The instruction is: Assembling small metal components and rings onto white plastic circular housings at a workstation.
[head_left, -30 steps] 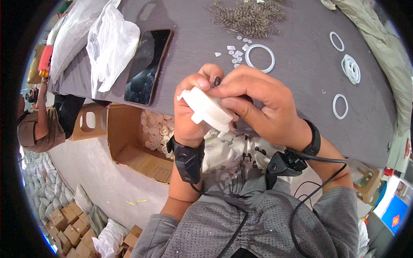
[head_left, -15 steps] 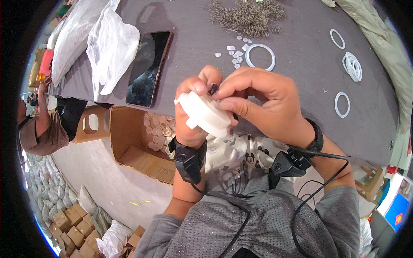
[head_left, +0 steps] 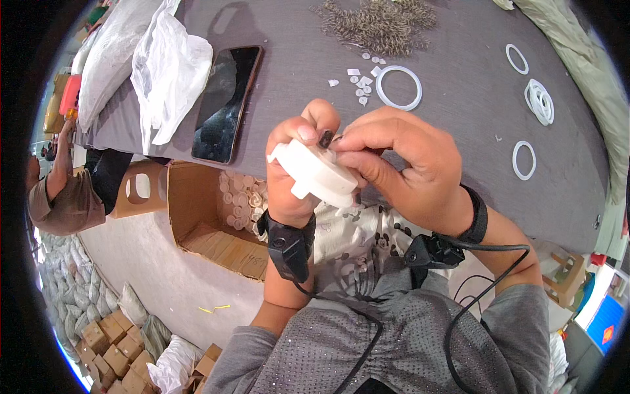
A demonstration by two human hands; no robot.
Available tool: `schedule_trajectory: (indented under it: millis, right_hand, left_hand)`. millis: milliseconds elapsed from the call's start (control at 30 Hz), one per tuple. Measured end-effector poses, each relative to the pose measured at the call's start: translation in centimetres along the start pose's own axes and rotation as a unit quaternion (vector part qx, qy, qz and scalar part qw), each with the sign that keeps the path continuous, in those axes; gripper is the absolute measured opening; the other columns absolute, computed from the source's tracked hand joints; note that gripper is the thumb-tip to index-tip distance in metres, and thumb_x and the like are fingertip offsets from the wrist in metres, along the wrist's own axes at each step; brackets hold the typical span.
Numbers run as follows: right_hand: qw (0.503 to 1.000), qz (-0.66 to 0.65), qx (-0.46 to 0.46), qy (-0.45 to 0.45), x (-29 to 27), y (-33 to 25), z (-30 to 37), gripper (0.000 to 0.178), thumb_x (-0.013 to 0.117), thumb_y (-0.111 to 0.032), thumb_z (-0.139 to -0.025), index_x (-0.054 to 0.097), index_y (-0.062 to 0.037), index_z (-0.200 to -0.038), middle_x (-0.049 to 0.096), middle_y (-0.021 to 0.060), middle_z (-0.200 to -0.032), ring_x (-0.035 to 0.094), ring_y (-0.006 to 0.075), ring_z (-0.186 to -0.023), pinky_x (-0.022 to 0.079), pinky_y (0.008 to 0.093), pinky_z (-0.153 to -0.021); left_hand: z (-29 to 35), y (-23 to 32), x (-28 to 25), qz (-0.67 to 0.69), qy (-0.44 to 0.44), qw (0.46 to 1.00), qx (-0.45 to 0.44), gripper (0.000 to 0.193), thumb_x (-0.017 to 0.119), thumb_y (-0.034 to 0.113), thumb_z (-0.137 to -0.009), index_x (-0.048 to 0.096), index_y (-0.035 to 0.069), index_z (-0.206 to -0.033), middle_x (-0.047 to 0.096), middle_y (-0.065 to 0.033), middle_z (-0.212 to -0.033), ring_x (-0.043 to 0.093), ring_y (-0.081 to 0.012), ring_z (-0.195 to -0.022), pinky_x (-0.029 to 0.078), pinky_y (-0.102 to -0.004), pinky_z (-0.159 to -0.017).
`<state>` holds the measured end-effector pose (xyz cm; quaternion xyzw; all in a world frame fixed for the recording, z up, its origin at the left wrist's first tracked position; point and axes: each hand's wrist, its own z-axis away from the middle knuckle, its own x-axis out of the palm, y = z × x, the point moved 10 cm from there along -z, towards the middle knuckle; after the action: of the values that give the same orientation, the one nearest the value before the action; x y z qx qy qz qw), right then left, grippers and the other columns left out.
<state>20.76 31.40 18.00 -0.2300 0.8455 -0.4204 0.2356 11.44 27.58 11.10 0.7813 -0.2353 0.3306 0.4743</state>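
Note:
A round white plastic part [head_left: 316, 176], shaped like a cap with small tabs on its rim, is held tilted above the near table edge. My left hand [head_left: 283, 197] is closed around it, with fingers at its far side. The thumb and forefinger of my right hand [head_left: 423, 164] pinch together at its upper face; whatever lies between those fingertips is hidden. Just beyond my hands, a translucent ring [head_left: 419, 92] lies flat on the grey table. Small clear pieces [head_left: 355, 80] are scattered beside this ring.
Metal springs [head_left: 380, 29] lie heaped at the far side. More rings [head_left: 539, 102] rest to the right. A phone [head_left: 226, 105] and white plastic bag [head_left: 167, 79] lie left. Below the edge, a cardboard box [head_left: 197, 226] holds white parts. Another person [head_left: 65, 197] is far left.
My right hand has shifted slightly to the right, its fingertips still at the white part. The white part has turned a little in my left hand.

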Motion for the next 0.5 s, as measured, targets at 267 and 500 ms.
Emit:
schedule_trajectory:
  millis: [267,500]
  right_hand:
    - [1.0,-0.017,-0.013,-0.015,0.29,0.03,0.05,0.011,0.062,-0.005,-0.074,0.059,-0.0027,-0.085,0.056,0.0075,-0.077,0.056,0.0206,-0.063,0.044,0.0275,-0.054]
    - [0.997,-0.055,0.004,-0.059,0.75,0.12,-0.17,0.01,0.06,-0.005,-0.076,0.058,-0.0013,-0.085,0.055,0.0074,-0.078,0.055,0.0211,-0.069,0.043,0.0285,-0.059]
  left_hand:
    - [0.1,-0.24,-0.7,-0.053,0.026,0.998,-0.022,0.033,0.069,0.011,-0.066,0.053,0.014,-0.094,0.04,-0.0049,-0.083,0.037,-0.0117,-0.074,0.033,-0.0201,-0.063]
    - [-0.19,-0.16,-0.4,-0.065,0.003,0.998,-0.022,0.031,0.069,0.012,-0.067,0.054,0.013,-0.094,0.04,-0.0053,-0.083,0.037,-0.0125,-0.075,0.033,-0.0212,-0.064]
